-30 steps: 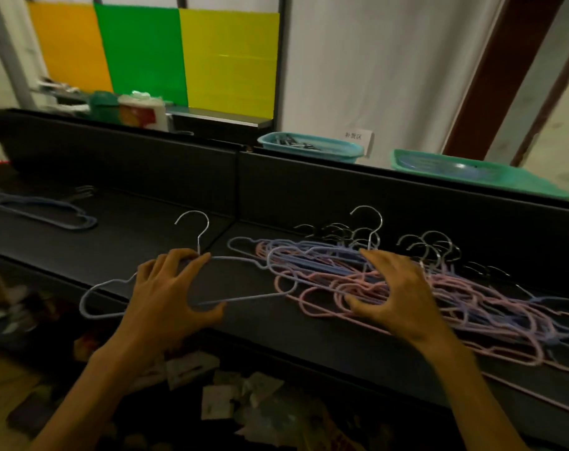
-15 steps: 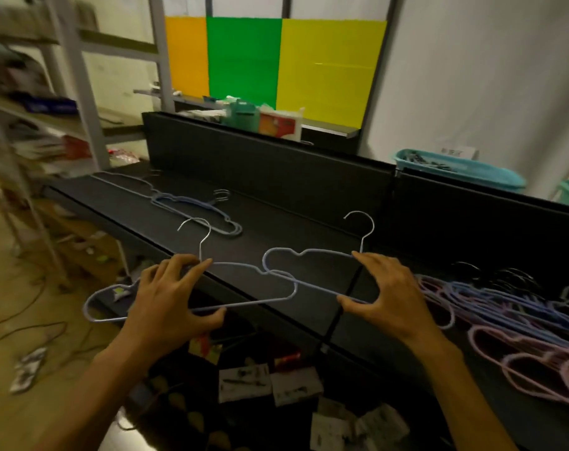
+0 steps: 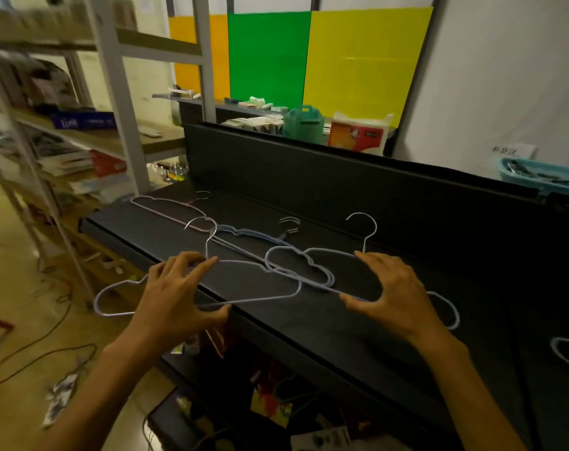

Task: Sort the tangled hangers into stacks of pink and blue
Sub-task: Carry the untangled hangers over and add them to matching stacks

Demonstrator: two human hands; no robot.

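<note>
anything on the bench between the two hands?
In the head view, only the overlapping ends of the blue hanger in the left hand and the one in the right hand, over bare black bench.

Behind the black divider (image 3: 341, 177) stood a green container (image 3: 303, 125) beside a red-and-white packet (image 3: 358, 133); a teal basket (image 3: 543, 175) sat rightward; metal shelving (image 3: 114, 92) held papers at left.

Two pale blue hangers (image 3: 244, 297) with silver hooks above a black counter (image 3: 406, 320); pink hanger (image 3: 166, 208) at 10 o'clock; orange, green and yellow wall panels (image 3: 309, 56) at 12 o'clock.
</note>
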